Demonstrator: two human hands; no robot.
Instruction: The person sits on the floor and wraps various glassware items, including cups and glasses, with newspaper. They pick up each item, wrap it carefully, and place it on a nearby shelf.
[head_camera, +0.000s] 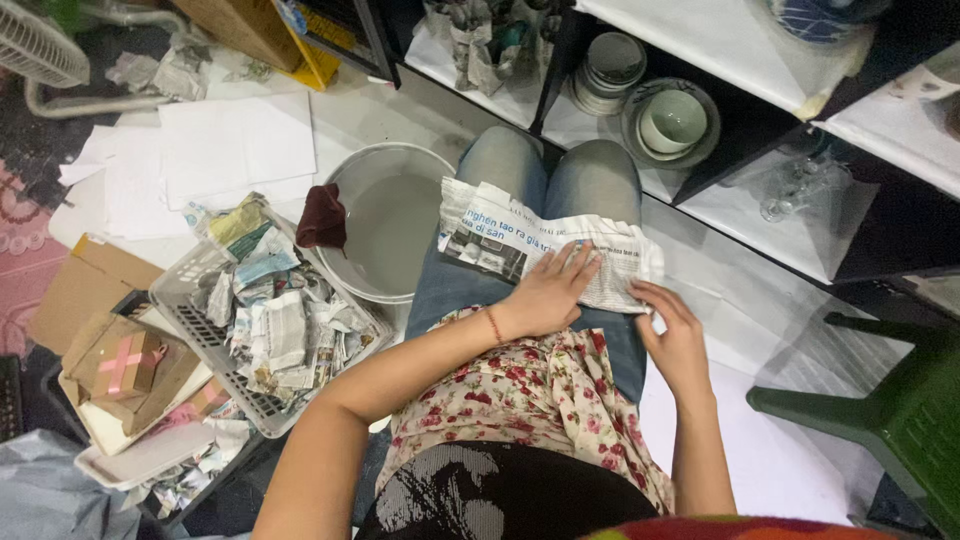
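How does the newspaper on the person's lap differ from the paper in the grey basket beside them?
The newspaper sheet lies spread mostly flat over the knees, one whole piece; the paper scraps in the basket are crumpled and torn into many bits. The left hand presses on the sheet and the right hand touches its edge, while no hand touches the scraps. Both are printed newsprint.

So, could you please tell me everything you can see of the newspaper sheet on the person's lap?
The newspaper sheet is thin, crumpled printed paper with dark text and small photos on a whitish ground. It lies spread across both jeans-clad thighs, its far edge near the knees, its right end creased and bunched. The left hand rests flat on its middle, fingers spread; the right hand pinches its near right corner. Beside it stands a grey bucket.
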